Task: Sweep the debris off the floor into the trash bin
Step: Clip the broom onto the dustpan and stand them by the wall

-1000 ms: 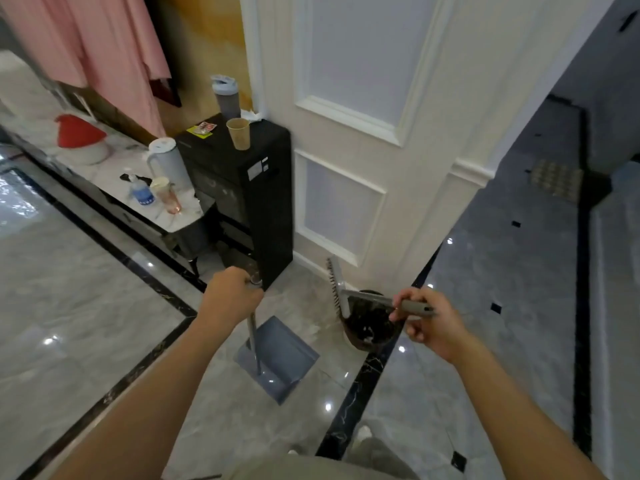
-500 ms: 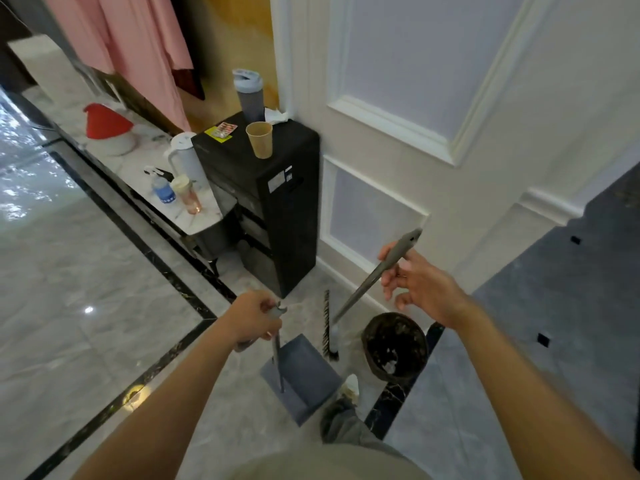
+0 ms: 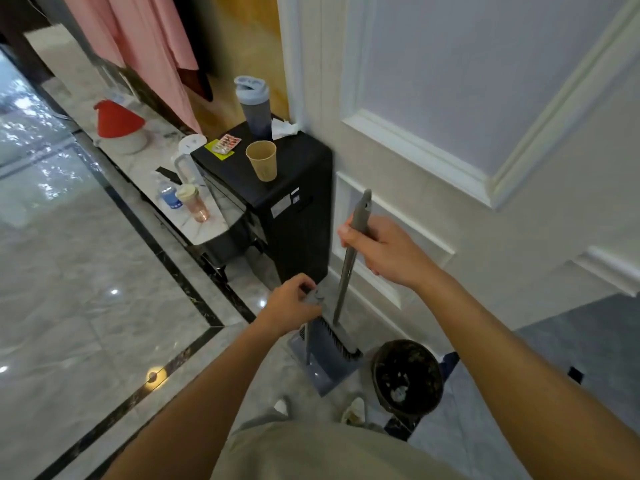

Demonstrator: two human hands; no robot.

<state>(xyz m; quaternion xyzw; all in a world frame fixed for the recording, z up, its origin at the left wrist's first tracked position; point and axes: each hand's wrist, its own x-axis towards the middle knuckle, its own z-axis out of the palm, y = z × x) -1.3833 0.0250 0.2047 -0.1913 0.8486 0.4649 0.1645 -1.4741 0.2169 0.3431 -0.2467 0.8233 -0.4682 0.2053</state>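
Head view: the broom [image 3: 347,271] is held near upright at frame centre, its handle clamped in the right hand [image 3: 382,252]. The bristles are set against the dustpan [image 3: 320,362], lower centre. The dustpan's handle top is clasped by the left hand [image 3: 292,308]. The bin [image 3: 408,377], debris visible inside, is seen just right of the dustpan on the floor [image 3: 86,299]. A cup [image 3: 262,160] is noted on the black cabinet [image 3: 298,209] above.

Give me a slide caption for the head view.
Both hands stand broom and dustpan upright beside the trash bin.

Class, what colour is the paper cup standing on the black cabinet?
The paper cup is tan, a light brown; the head view shows it.
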